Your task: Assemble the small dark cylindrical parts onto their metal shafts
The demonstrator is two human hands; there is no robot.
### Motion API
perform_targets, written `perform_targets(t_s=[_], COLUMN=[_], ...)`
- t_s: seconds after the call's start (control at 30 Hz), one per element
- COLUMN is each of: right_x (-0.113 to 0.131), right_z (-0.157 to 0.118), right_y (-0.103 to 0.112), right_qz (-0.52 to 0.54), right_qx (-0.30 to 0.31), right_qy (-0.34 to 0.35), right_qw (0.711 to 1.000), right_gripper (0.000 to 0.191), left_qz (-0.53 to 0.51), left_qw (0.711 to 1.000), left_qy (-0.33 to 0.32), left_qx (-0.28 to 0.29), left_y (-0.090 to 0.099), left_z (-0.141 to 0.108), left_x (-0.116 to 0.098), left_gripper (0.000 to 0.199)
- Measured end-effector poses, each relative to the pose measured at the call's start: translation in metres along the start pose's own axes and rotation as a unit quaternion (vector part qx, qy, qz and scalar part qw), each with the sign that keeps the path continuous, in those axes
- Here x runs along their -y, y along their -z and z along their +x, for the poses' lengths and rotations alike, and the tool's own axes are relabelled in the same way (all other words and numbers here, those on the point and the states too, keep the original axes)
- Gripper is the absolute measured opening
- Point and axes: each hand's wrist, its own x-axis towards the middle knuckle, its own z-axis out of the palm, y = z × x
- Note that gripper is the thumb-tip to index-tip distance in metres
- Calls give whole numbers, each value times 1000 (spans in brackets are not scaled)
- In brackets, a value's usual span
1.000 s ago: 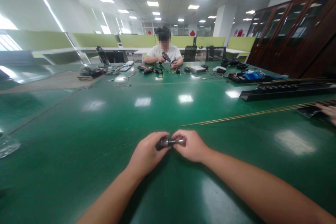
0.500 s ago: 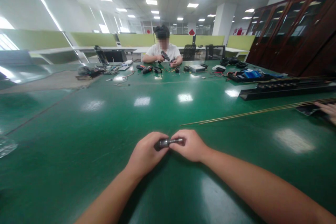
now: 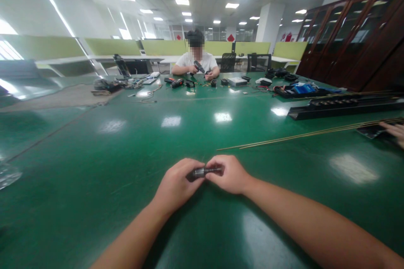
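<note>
A dark metal cylinder with a thin shaft (image 3: 200, 172), resembling a drill chuck with a bit, lies sideways between my hands, low over the green table (image 3: 139, 143). Its thick body is gripped by my left hand (image 3: 178, 183), thumb and fingers closed round the left end, which they hide. My right hand (image 3: 231, 175) is closed too, its thumb and fingers around the thin shaft on the right. The tip of that shaft is partly hidden in the right palm. Both hands nearly touch at the fingertips.
Long thin brass-coloured rods (image 3: 284, 139) reach in from the right, near another person's hand (image 3: 395, 131). Behind them lies a black metal rail (image 3: 334, 111). Across the table a person (image 3: 195, 61) holds a power drill (image 3: 199, 67). Clear plastic (image 3: 9, 175) lies at the left edge.
Both my hands have shifted very slightly to the right with the metal piece, keeping their grip. The shaft in my right fingers looks slightly different, perhaps turned. Little else differs.
</note>
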Motion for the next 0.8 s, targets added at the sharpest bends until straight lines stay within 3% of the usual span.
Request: perform_targets(t_s=[0.8], right_x=[-4], right_z=[2], right_y=[1], right_qz=[12], right_qx=[16], right_qy=[-24], right_qw=[1000], right_gripper=[10], left_qz=[5], left_qw=[1000], left_qy=[12], left_qx=[-12], left_y=[1], left_z=[0], left_x=[3], left_gripper=[17])
